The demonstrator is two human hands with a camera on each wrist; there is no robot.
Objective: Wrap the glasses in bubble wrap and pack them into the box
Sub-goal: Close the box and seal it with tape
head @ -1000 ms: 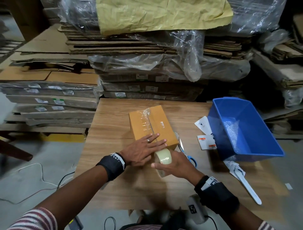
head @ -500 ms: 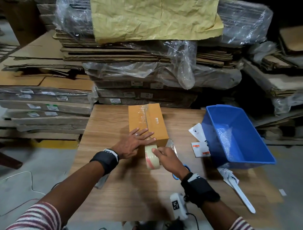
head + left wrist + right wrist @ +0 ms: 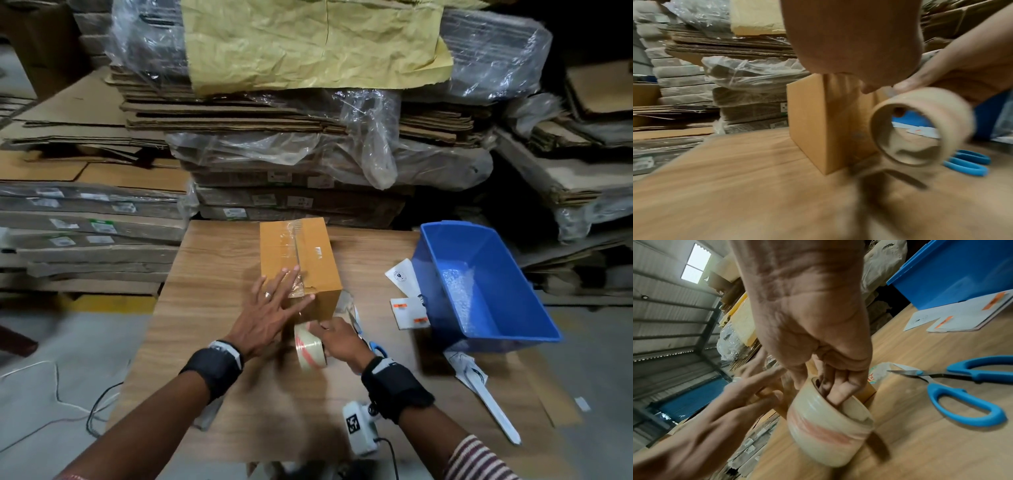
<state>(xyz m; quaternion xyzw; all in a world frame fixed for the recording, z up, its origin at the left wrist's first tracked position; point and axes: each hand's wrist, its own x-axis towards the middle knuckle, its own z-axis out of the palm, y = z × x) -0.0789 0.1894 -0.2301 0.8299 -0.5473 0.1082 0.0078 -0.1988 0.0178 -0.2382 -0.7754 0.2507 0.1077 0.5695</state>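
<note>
A closed brown cardboard box (image 3: 301, 260) (image 3: 809, 123) stands on the wooden table (image 3: 219, 274), with clear tape along its top seam. My left hand (image 3: 270, 308) lies flat with spread fingers on the near end of the box top. My right hand (image 3: 337, 337) (image 3: 830, 382) grips a roll of clear tape (image 3: 308, 347) (image 3: 828, 431) (image 3: 920, 126) just in front of the box's near face, fingers hooked inside the core. The glasses and their wrap are hidden from view.
Blue-handled scissors (image 3: 368, 337) (image 3: 966, 389) lie right of my right hand. A blue plastic bin (image 3: 479, 284) holding bubble wrap stands at the right, with white cards (image 3: 409, 310) beside it. A white knife-like tool (image 3: 489, 401) lies near the right edge. Stacked flat cardboard (image 3: 291, 164) rises behind the table.
My right hand has drawn the tape roll down from the box's top edge over its near face towards the table. My left hand stays pressed on the box top.
</note>
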